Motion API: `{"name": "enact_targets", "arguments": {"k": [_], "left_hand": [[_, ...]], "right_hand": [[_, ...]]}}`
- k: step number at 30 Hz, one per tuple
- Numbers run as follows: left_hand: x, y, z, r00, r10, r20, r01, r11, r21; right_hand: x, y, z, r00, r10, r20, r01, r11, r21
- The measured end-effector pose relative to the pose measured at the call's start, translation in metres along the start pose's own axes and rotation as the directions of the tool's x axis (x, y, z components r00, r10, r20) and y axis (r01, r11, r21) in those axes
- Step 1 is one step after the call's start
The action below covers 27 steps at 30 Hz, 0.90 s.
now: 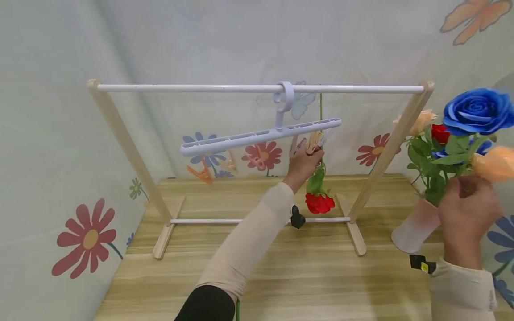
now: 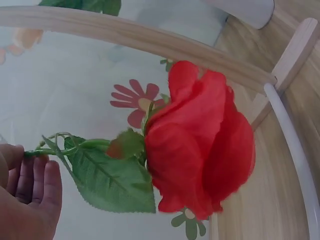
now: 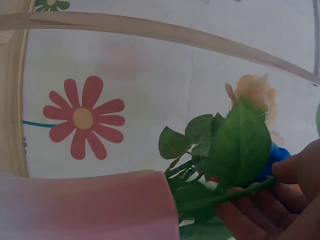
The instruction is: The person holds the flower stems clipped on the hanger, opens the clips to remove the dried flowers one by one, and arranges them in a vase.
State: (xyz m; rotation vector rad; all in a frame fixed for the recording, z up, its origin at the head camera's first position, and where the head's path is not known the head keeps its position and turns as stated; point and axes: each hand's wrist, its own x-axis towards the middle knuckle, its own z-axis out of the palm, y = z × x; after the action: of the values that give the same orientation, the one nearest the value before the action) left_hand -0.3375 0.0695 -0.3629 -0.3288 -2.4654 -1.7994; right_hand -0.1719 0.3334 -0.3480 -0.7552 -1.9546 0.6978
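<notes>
In the head view my left hand (image 1: 304,165) is up under the right arm of the white hanger (image 1: 229,143), beside a pale yellow clip (image 1: 314,141). Thumb and fingers pinch the green stem of a red rose (image 2: 200,145), which hangs bloom down with its stem rising past the hanger. At the right, my right hand (image 3: 280,205) pinches a green flower stem (image 3: 240,195) that comes out of the pink-and-white vase (image 1: 413,227). A large blue rose (image 1: 478,111) and a peach rose (image 1: 495,164) stand over that hand; which bloom the pinched stem bears I cannot tell.
The hanger hooks over the white top rod (image 1: 180,88) of a wooden rack standing on the wood-grain table (image 1: 305,276). An orange clip (image 1: 202,171), a beige clip (image 1: 230,163) and a pink clip (image 1: 257,159) dangle below it. A flowered curtain surrounds the table.
</notes>
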Motion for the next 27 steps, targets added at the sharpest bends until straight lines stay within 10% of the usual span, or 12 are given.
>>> {"name": "enact_targets", "arguments": {"k": [7,13,27], "left_hand": [[-0.011,-0.003,0.0,0.995,0.026,0.093,-0.015,0.993,-0.116],[-0.024,-0.008,-0.003,0.978,-0.006,0.208,0.063,0.96,-0.271],[-0.04,-0.007,-0.01,0.95,-0.003,0.311,0.073,0.974,-0.214]], "right_hand": [[0.001,0.016,-0.005,0.965,-0.135,0.224,0.163,0.98,-0.111],[-0.002,0.023,-0.013,0.902,-0.089,0.422,0.228,0.929,-0.291],[-0.023,-0.011,-0.02,0.972,-0.109,0.21,0.137,0.983,-0.12]]}}
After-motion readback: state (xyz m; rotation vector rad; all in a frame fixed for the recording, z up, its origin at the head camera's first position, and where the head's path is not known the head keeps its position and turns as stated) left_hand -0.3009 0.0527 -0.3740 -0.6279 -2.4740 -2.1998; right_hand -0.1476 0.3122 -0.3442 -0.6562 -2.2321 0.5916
